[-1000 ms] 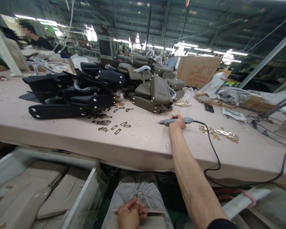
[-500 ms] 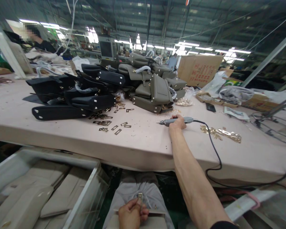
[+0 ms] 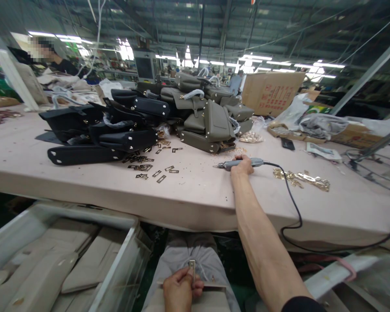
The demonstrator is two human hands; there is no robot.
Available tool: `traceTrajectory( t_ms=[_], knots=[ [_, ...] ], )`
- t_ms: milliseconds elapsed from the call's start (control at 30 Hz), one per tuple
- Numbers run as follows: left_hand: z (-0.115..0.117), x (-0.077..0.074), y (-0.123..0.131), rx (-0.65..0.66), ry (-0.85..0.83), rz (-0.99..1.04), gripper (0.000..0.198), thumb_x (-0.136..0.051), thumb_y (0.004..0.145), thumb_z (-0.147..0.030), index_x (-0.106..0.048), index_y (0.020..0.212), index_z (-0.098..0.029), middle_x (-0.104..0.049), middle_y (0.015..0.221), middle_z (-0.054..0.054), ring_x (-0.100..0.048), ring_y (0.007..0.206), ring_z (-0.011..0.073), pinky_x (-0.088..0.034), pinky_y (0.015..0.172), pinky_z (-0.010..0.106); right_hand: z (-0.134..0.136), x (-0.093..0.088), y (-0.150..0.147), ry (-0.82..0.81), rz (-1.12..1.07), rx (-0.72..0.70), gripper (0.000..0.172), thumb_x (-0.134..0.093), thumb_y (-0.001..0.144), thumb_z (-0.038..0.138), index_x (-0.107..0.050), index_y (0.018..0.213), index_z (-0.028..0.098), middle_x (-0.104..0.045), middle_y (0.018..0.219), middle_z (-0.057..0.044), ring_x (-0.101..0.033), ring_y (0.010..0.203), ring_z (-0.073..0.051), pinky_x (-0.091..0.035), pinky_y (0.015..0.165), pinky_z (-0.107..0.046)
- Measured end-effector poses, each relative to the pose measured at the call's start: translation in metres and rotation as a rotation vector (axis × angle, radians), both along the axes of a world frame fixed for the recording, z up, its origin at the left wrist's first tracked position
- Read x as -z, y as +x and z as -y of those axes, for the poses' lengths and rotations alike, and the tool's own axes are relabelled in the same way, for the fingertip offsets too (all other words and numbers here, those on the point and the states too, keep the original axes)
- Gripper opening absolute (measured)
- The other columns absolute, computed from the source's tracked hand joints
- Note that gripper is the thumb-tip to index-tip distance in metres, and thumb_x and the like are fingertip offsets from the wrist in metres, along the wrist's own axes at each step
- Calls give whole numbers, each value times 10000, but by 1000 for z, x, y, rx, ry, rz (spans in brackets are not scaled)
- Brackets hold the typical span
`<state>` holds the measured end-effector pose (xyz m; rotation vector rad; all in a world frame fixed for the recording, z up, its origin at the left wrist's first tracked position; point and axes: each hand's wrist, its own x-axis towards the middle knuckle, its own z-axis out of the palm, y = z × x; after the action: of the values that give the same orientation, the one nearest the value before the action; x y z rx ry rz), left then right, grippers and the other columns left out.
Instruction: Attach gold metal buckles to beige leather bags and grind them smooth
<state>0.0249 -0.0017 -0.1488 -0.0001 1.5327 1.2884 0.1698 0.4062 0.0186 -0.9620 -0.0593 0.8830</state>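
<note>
My right hand (image 3: 242, 165) is wrapped round a grey electric screwdriver (image 3: 257, 162) lying over the table, its tip pointing left and its black cable running off to the right. Down at my lap, my left hand (image 3: 182, 288) pinches a small rectangular metal plate (image 3: 191, 267), held upright. Beneath that hand a beige bag piece (image 3: 212, 299) rests on my thighs; a small metal post stands up near its edge. Loose dark metal frames (image 3: 161, 179) lie on the table left of the screwdriver, and gold metal pieces (image 3: 312, 180) lie to its right.
Black bags (image 3: 84, 154) and olive bags (image 3: 216, 121) are piled across the table (image 3: 188, 195). A cardboard box (image 3: 269, 93) stands behind. At lower left, a crate (image 3: 117, 255) holds beige bag pieces. One person sits at far left. A phone (image 3: 287, 144) lies at right.
The view has shifted slightly. Both hands keep nearly the same places and the same holds.
</note>
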Motion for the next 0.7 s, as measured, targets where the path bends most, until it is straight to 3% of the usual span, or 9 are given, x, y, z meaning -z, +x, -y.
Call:
traceTrajectory(
  t_ms=[200,400,567,700],
  knots=[
    [1,-8,-1,16,22,0,167,-835,647,-140,-740,764,-69,-716,595,107,-698,472,244,-549,380,263,2,-1,-1,-10,2,67,226,-608,740,75,-449,792,227,-598,655,19,-576,519,-133,-455,332,-189],
    [1,-12,-3,20,10,18,113,-797,702,-90,-737,792,-59,-728,620,119,-701,480,236,-557,399,264,3,-1,-1,-29,23,74,245,-607,714,72,-434,778,233,-592,649,24,-567,498,-131,-453,325,-195],
    [3,-5,-4,32,25,29,97,-765,760,-78,-739,846,-41,-739,656,131,-711,503,227,-557,411,251,2,1,1,-34,37,66,264,-594,720,72,-406,790,245,-575,638,36,-572,501,-134,-468,336,-197],
    [5,4,-5,32,44,28,161,-804,726,-104,-744,866,-52,-743,660,121,-715,509,232,-574,422,264,1,2,3,-23,37,8,260,-579,747,81,-394,813,251,-564,641,46,-555,490,-124,-465,339,-192]
  ],
)
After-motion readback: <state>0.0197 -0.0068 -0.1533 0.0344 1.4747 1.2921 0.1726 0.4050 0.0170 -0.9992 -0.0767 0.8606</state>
